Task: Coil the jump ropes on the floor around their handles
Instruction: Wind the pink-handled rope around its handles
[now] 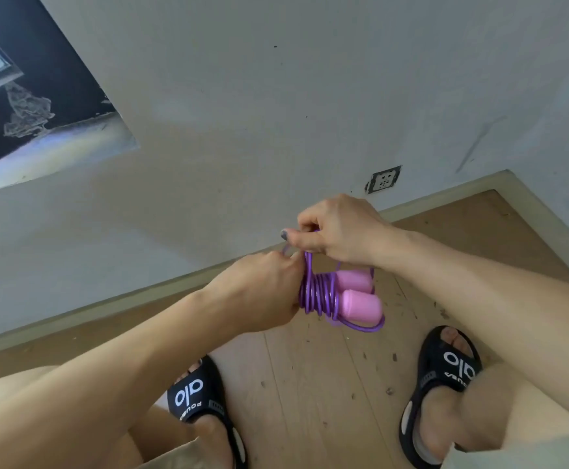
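Note:
A purple jump rope is wound in several turns around its two pink handles, which lie side by side. The bundle hangs in the air above the wooden floor. My left hand grips the left end of the handles, hiding that end. My right hand is just above the bundle and pinches a strand of the rope between thumb and fingers. A loose loop of rope hangs under the lower handle.
My two feet in black slides stand on the light wooden floor, which is speckled with debris. A grey wall with a socket and a baseboard lies ahead. A dark window recess is upper left.

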The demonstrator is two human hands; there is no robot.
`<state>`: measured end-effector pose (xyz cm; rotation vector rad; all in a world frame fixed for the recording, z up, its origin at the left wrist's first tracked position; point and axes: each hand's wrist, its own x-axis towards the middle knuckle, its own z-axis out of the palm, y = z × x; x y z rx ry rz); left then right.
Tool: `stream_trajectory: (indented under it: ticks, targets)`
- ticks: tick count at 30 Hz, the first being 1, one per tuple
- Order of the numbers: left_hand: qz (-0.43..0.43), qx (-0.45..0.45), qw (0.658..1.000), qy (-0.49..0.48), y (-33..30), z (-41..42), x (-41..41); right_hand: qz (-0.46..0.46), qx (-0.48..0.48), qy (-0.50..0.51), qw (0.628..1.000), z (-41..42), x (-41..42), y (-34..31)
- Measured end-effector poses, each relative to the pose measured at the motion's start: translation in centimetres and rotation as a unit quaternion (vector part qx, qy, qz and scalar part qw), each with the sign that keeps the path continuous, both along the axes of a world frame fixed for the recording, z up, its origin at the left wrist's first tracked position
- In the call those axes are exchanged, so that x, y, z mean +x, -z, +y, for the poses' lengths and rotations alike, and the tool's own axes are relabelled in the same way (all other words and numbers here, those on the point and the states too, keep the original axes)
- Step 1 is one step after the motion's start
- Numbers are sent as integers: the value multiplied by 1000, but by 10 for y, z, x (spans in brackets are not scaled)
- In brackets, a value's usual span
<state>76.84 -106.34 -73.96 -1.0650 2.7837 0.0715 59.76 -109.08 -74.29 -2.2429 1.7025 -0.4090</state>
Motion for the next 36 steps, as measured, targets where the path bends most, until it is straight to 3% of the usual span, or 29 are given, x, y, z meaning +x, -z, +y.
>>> stream_trajectory:
  ticks: [3,6,8,10,11,12,16,18,20,22,25,28,30,33,36]
  targets:
    - [188,87,978,-35,-21,3,9,-151,155,39,976,-2,-15,22]
    - [307,174,921,-163,-33,-6,15,-269,241,54,931,14,-14,30]
    - [376,255,852,-259,-33,-18,16,-266,211,52,939,25,1,31]
    - [455,328,742,-366,-28,-36,21,-242,187,63,950,33,12,30]
    - [471,341,704,-408,-24,-46,26,-233,175,62,955,35,14,32]
    - [461,338,697,-433,-20,-54,33,-220,155,49,962,39,14,28]
    - [281,288,793,-457,12,-69,48,-82,38,-11,996,42,14,8]
    - [181,237,858,-418,29,-66,41,-22,-8,-36,999,42,16,-3]
    - [43,161,942,-292,44,-55,28,17,-33,-42,998,40,17,-8]
    - [-62,109,983,-131,53,-39,17,47,-63,-43,996,33,16,-7]
    - [-64,87,994,-31,47,-18,10,82,-72,-46,993,19,3,-5]
    - [9,65,998,22,22,-12,9,73,-43,-27,996,9,-8,3]
    - [92,119,988,43,3,-7,13,26,-11,-18,999,9,-9,5]
    - [249,221,943,-13,-25,-5,24,-95,74,14,993,13,-14,4]
    - [391,274,859,-187,-35,-24,34,-231,124,58,963,19,-15,9]
